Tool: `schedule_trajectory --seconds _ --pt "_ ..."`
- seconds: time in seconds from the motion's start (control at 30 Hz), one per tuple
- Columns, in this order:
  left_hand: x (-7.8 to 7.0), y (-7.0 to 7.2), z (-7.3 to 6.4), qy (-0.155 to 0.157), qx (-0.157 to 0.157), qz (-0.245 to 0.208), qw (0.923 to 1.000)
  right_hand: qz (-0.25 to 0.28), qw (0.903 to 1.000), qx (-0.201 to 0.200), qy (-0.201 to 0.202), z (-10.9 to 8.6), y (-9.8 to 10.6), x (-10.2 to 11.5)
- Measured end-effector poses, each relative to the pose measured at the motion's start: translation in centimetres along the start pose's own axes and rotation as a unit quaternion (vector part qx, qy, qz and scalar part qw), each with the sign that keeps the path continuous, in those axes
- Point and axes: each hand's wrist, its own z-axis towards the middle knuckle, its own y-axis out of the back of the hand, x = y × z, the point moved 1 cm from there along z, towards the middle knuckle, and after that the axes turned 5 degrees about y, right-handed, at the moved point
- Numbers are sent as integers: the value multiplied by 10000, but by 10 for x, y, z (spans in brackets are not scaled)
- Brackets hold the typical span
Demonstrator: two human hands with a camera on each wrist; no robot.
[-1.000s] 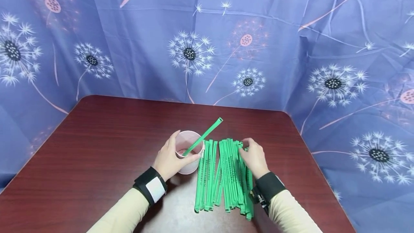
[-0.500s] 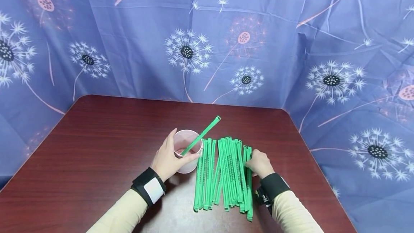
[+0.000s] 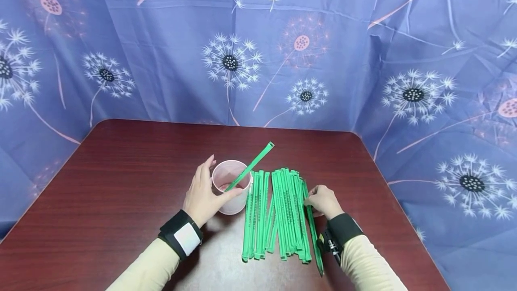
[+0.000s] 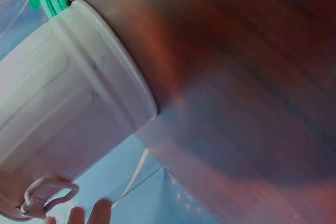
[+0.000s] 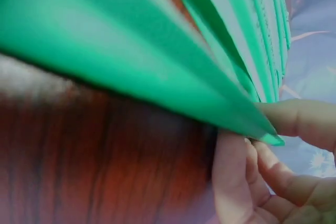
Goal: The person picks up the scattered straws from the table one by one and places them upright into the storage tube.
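A pale pink cup with a small ring handle stands on the table, and a green stick packet leans out of it. My left hand is spread around the cup's left side, its thumb across the near rim. In the left wrist view its fingertips show beyond the cup near the handle. My right hand pinches the far end of another long green packet between thumb and fingers. This packet slants along the right side of a bunch of similar packets.
A second, smaller row of green packets lies between the cup and the bunch. The dark red wooden table ends at a blue dandelion-print curtain behind and at both sides.
My right hand has shifted right and pinched the outermost packet, turning it away from the bunch. My left fingers have spread slightly off the cup's rim. The view has shifted slightly.
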Motion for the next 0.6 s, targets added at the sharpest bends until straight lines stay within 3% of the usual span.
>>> schedule_trajectory --seconds 0.2,0.33,0.43,0.6 --pt "-5 3 0 -585 -755 -199 9952 281 9989 -256 262 -1 2 5" --pt "-13 4 -2 -1025 -954 -404 9893 472 9932 -760 742 -5 3 18" --pt "-23 3 -6 -1185 -760 -745 9872 730 9840 -1067 1228 -11 3 36" --pt "-44 2 -12 -1294 -106 -1449 9809 1101 9626 -1215 2158 -30 -3 68"
